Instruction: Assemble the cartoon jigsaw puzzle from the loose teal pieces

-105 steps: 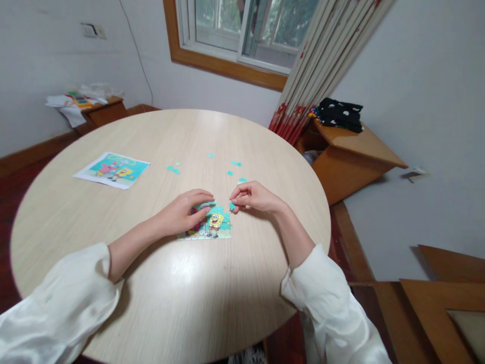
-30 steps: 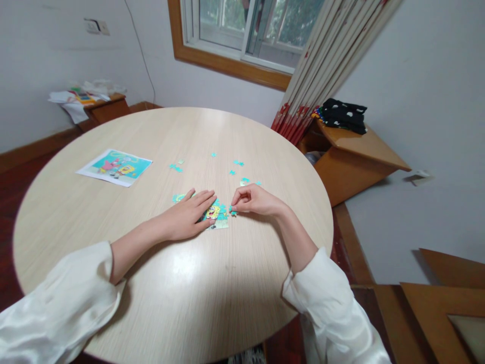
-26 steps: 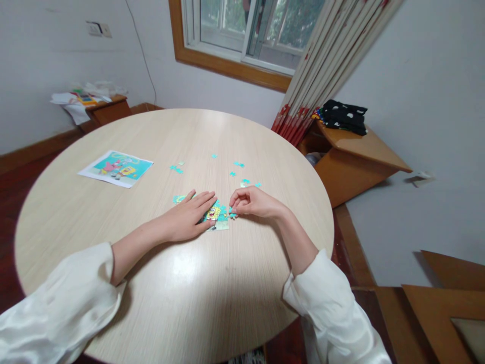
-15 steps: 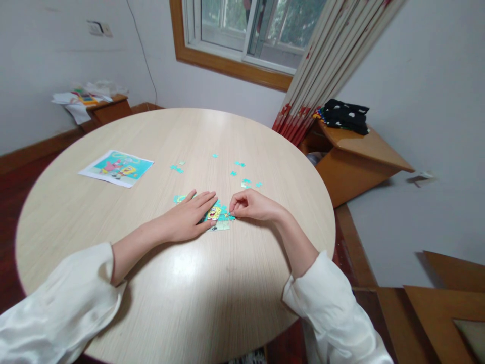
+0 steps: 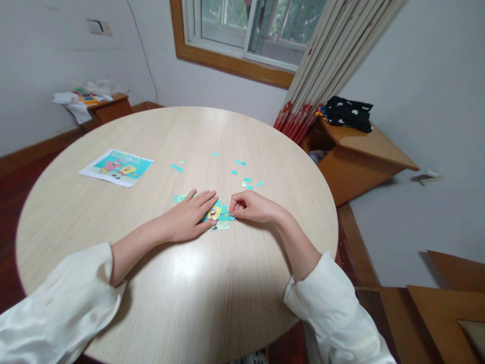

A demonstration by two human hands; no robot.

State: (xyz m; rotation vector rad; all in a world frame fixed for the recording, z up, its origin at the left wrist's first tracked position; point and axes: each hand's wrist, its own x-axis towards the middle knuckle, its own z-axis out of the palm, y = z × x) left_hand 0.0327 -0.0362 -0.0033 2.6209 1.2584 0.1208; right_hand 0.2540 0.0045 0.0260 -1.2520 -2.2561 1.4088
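A partly joined jigsaw puzzle [image 5: 214, 213] with a yellow cartoon figure on turquoise lies on the round table. My left hand [image 5: 189, 216] rests flat across it, fingers stretched out, hiding much of its left and middle. At the puzzle's right edge, my right hand [image 5: 252, 206] pinches a small turquoise puzzle piece [image 5: 232, 218] between thumb and index finger; the piece touches or nearly touches the joined part. Loose turquoise pieces [image 5: 247, 180] lie beyond my right hand, and several others [image 5: 177, 168] are scattered farther back on the left.
A printed picture sheet [image 5: 117, 167] with the same cartoon characters lies at the table's left. The round wooden table [image 5: 182, 303] stands before a window. At right is a wooden cabinet [image 5: 364, 162] with black cloth [image 5: 349, 114] on it; at left, a small stand holds papers [image 5: 78, 106].
Both hands stay in nearly the same place on the puzzle. The camera view has shifted very slightly; nothing else has visibly moved.
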